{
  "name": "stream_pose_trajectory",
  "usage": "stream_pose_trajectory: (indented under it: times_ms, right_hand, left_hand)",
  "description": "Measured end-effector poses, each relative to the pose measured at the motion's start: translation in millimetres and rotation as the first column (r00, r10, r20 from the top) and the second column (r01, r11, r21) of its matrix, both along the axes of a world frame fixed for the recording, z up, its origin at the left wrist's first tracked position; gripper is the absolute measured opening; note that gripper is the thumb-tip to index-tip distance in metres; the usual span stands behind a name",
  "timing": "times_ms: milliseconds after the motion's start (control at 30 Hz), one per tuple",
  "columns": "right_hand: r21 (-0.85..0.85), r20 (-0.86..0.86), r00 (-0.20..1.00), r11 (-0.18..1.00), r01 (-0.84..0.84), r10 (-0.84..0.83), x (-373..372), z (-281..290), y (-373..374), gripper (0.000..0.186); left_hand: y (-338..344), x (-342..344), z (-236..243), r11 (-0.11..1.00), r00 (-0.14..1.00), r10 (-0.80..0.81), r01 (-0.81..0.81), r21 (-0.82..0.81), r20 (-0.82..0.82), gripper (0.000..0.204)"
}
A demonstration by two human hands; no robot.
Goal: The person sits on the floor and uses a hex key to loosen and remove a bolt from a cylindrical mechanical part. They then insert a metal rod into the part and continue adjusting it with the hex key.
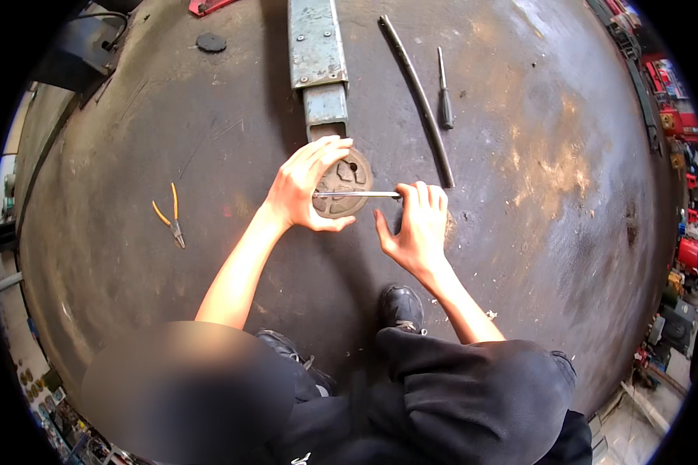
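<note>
A round, brown-grey rubber pad (354,180) with raised blocks on its face sits at the near end of a grey-green steel arm (316,50). My left hand (295,190) wraps the pad's left side, fingers along the far edge and thumb along the near edge. My right hand (419,232) grips a screwdriver (371,194), its handle mostly hidden by the fingers. The slim metal shaft lies across the pad's face, pointing left. Its tip is at the pad's left part, beside my left palm.
Yellow-handled pliers (175,218) lie on the dark floor at the left. To the right are a long metal rod (419,97) and another screwdriver (444,93). A black disc (210,43) lies at the far left. My shoes (401,308) stand close on the near side.
</note>
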State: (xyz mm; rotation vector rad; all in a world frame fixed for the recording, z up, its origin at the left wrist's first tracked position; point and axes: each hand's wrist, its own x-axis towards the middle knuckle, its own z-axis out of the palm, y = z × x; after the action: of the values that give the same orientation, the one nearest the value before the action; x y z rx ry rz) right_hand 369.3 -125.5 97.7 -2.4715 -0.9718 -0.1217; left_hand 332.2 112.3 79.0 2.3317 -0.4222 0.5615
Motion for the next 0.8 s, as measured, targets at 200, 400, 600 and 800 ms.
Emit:
stream_pose_trajectory:
  times_ms: [200,400,600,800]
  right_hand:
    - [0.368,-0.058,0.976,0.914,-0.173,0.208,60,5,-35,0.045]
    - [-0.115,-0.462,0.777,0.898,0.426,-0.428,114,-118,-87,0.057]
    - [-0.15,-0.016,0.961,0.951,0.271,-0.277,122,-137,-80,0.035]
    - [0.176,-0.453,0.851,0.909,0.377,-0.265,91,-69,-64,0.026]
  left_hand:
    - [0,-2,2,0.999,0.997,0.021,-0.019,0.028,-0.079,0.077]
    - [-21,-7,17,0.943,0.992,0.127,-0.114,0.313,-0.021,0.032]
    - [-28,14,24,0.969,0.991,0.088,-0.061,0.239,-0.102,0.037]
    - [-35,5,24,0.964,0.944,0.184,-0.119,0.237,-0.275,0.042]
